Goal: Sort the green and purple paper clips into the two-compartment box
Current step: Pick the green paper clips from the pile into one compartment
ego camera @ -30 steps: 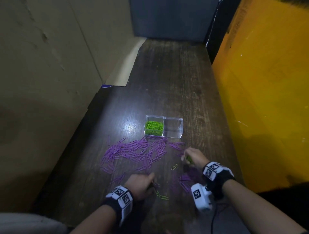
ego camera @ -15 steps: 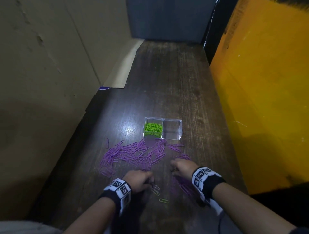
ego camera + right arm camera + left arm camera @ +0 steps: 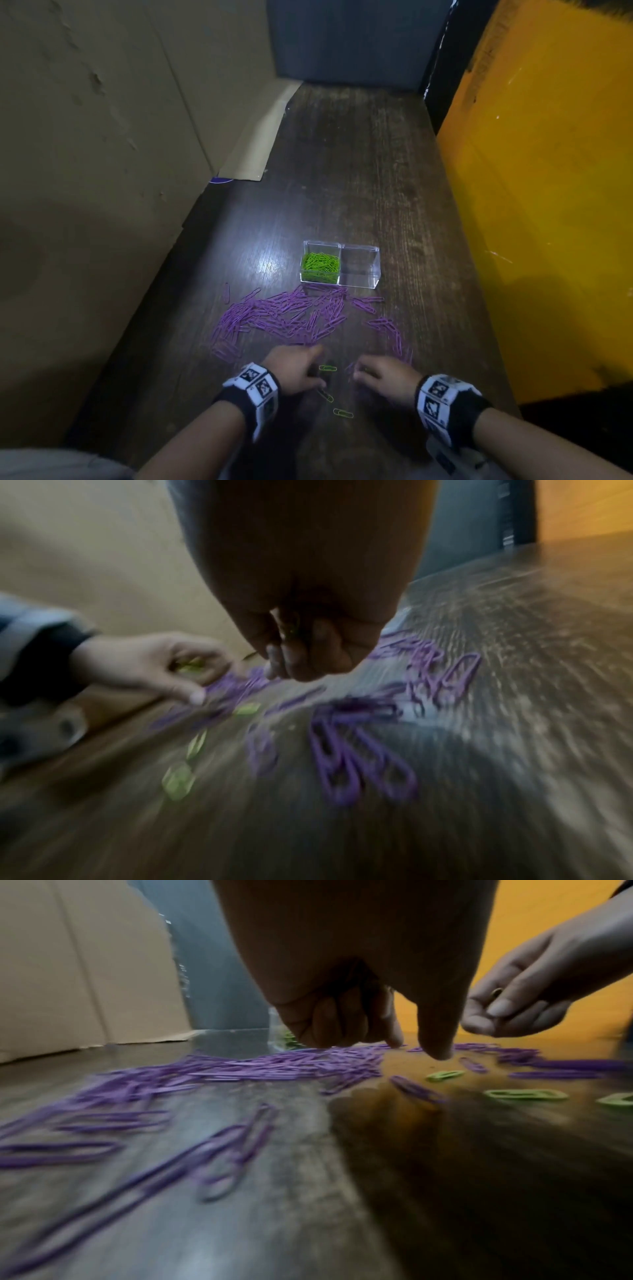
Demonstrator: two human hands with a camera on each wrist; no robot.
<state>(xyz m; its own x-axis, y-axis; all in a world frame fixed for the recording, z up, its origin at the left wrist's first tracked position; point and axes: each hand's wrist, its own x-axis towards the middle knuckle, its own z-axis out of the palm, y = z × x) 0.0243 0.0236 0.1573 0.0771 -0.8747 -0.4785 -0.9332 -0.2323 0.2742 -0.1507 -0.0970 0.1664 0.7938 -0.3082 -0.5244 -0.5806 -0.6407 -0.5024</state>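
Observation:
A clear two-compartment box (image 3: 359,285) stands mid-table. Its left half holds green paper clips (image 3: 320,263) and its right half looks empty. In front of it lies a wide spread of purple paper clips (image 3: 284,315). Three loose green clips (image 3: 327,368) (image 3: 325,395) (image 3: 343,413) lie between my hands near the front. My left hand (image 3: 308,365) hovers over them with its index finger pointing down; green clips (image 3: 190,665) sit in its curled fingers. My right hand (image 3: 361,371) pinches a clip (image 3: 496,991) between thumb and fingers just above the table.
The dark wooden table (image 3: 359,154) is narrow. A cardboard wall (image 3: 102,171) bounds it on the left, a yellow panel (image 3: 548,205) on the right and a dark panel (image 3: 342,41) at the back. More purple clips (image 3: 390,329) curve along the right.
My right hand has moved left and toward me, close to the left hand. The left hand stays over the loose green clips near the table's front.

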